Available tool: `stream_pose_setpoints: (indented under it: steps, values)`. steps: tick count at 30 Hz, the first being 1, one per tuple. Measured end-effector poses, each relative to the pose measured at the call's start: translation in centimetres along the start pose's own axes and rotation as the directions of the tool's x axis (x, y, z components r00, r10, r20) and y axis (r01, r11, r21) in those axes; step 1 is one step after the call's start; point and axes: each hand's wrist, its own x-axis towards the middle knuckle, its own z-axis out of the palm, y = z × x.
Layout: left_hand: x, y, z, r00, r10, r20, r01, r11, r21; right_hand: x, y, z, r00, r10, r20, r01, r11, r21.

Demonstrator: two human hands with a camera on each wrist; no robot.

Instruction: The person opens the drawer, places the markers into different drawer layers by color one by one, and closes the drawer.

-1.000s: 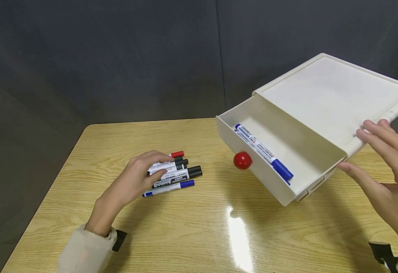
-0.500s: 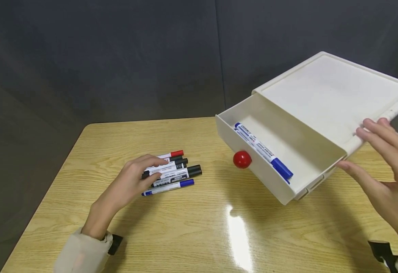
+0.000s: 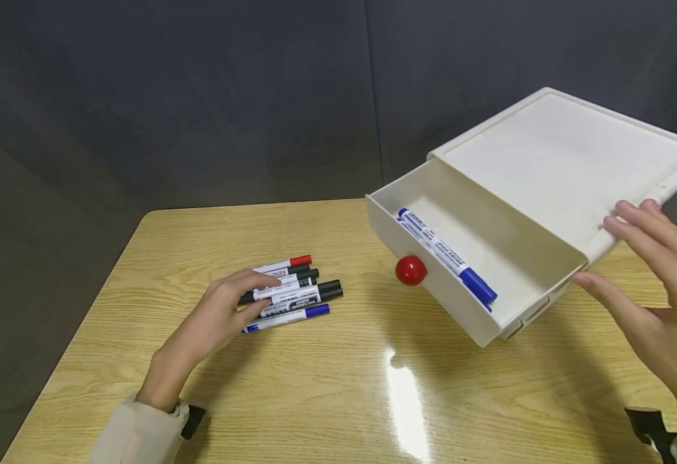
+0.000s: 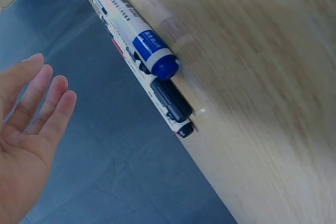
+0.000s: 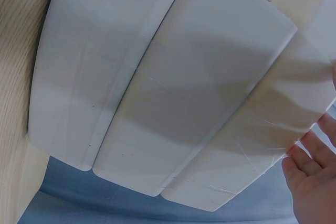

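Head view: white drawer cabinet (image 3: 559, 154), its drawer (image 3: 454, 301) pulled out; blue-capped marker (image 3: 443, 251) inside, along the front panel, another mostly hidden under it. Left of the cabinet, on the table (image 3: 315, 386), a bunch of loose markers: red-capped marker (image 3: 283, 264), thick black-capped whiteboard marker (image 3: 315, 295), outer blue-capped marker (image 3: 292, 318), more between. Left hand (image 3: 219, 316) hovers over the bunch, thumb and fingers apart, nothing visibly gripped; contact unclear. Right hand (image 3: 672, 290) has fingers spread, tips touching the cabinet's near right edge. Risk: markers lie side by side, so a pinch could catch two or roll the outer blue one off; the red knob (image 3: 411, 270) juts toward the bunch and might get bumped by a passing hand. Left wrist: palm bare, fingers apart, clear of the marker ends. Right wrist: fingertips only against the cabinet's edge, not wrapped round; light bracing like that might let the cabinet shift if the drawer gets knocked.
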Motion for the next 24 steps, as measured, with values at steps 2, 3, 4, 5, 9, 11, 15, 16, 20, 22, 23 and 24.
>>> stream_pose_setpoints:
  steps: [2,3,4,5,9,11,15,16,20,22,23,24]
  values:
    - [-0.1,-0.1,0.0,1.000,-0.012,0.005,0.012,1.000,0.001,0.0,0.0,0.0,1.000,0.003,0.002,-0.003,1.000,0.000]
    - [-0.2,-0.2,0.0,1.000,-0.017,0.008,0.017,1.000,0.001,0.0,0.0,0.0,1.000,0.005,0.004,-0.005,1.000,-0.002]
    - [-0.2,-0.2,0.0,1.000,-0.022,0.011,0.022,1.000,0.001,-0.1,0.0,0.0,1.000,0.007,0.007,-0.007,1.000,-0.004]
    - [-0.3,-0.3,0.0,1.000,-0.028,0.012,0.028,1.000,0.003,-0.1,0.0,-0.1,1.000,0.008,0.008,-0.008,1.000,-0.005]
    - [-0.5,-0.7,0.1,0.999,-0.032,0.012,0.032,0.999,0.008,-0.1,0.0,0.0,1.000,0.012,0.007,-0.012,1.000,-0.007]
    - [-0.6,-0.8,0.3,0.999,-0.036,0.013,0.036,0.999,0.013,-0.1,0.0,0.0,1.000,0.010,0.002,-0.010,1.000,-0.006]
    - [-0.9,-1.1,0.5,0.998,-0.059,0.020,0.059,0.998,0.015,-0.2,0.2,0.0,1.000,0.005,0.004,-0.005,1.000,-0.012]
    - [-1.0,-1.2,0.6,0.998,-0.066,0.023,0.066,0.998,0.014,-0.2,0.2,0.0,1.000,0.003,0.006,-0.003,1.000,-0.013]
    - [-1.2,-1.5,0.7,0.996,-0.082,0.028,0.082,0.997,0.009,-0.2,0.4,-0.1,1.000,-0.005,0.009,0.006,1.000,-0.016]
    - [-1.3,-1.6,0.7,0.996,-0.082,0.027,0.082,0.997,0.008,-0.2,0.5,-0.1,1.000,-0.006,0.009,0.006,1.000,-0.017]
    - [-1.3,-1.7,0.7,0.996,-0.082,0.026,0.082,0.997,0.007,-0.2,0.4,-0.1,1.000,-0.007,0.008,0.007,1.000,-0.016]
    - [-1.4,-1.7,0.8,0.996,-0.081,0.026,0.081,0.997,0.008,-0.2,0.4,-0.1,1.000,-0.008,0.006,0.008,1.000,-0.013]
